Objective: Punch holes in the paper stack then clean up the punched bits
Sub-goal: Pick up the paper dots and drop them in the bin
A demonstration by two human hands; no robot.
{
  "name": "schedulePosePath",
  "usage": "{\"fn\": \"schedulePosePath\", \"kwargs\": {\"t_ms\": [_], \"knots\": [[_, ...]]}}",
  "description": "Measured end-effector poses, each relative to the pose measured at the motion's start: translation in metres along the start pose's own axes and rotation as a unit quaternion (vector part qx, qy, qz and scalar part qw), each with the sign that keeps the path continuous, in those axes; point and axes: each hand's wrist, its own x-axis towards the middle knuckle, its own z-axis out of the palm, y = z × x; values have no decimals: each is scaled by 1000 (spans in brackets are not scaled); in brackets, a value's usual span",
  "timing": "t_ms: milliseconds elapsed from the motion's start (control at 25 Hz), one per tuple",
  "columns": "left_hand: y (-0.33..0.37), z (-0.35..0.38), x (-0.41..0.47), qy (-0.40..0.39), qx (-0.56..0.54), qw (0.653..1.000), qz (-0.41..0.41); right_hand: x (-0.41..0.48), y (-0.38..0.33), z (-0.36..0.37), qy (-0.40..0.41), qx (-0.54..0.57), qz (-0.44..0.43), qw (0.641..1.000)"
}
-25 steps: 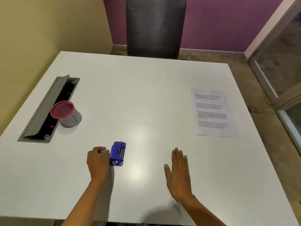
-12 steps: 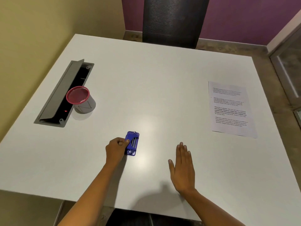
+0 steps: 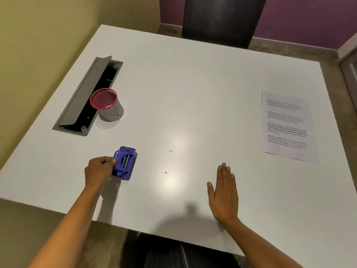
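The left hand [image 3: 99, 169] grips the punch [image 3: 124, 163] by its near-left edge, fingers [image 3: 114, 161] curled on the blue body, at about 8 o'clock on the table [image 3: 193, 84]. The punch looks small, rigid and fairly heavy for its size, best held across its short sides. It lies underside up, two metal rods showing; its long axis runs from 6 toward 12, tipped slightly right. The right hand [image 3: 224, 192] rests flat, fingers spread and holding nothing. Three bits [image 3: 171, 150] lie between the hands: featherlight, likely easier swept than pinched. The paper [image 3: 287, 126], thin and floppy, sits at 3 o'clock, long axis toward 12. A cup [image 3: 108, 106] stands at 10.
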Motion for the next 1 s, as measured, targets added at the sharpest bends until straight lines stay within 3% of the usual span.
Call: {"fn": "schedulePosePath", "kwargs": {"t_ms": [200, 480, 680, 800, 880, 1000], "knots": [[-18, -40, 25, 60, 45, 996, -38, -1, 0, -2, -2, 9, -1, 1000], [-37, -47, 47, 58, 25, 995, -81, -2, -2, -3, 1, 3, -4, 1000], [-38, -43, 42, 75, 5, 995, -64, -2, -3, -4, 6, 7, -1, 1000], [-39, -21, 19, 191, 42, 981, -5, -2, -3, -4, 8, 10, 0, 1000], [-43, 5, -5, 225, 98, 965, 94, -1, -2, -4, 7, 15, 0, 1000], [-58, 49, -33, 129, 180, 950, 222, -1, -5, -4, 7, 22, 4, 1000]]}}
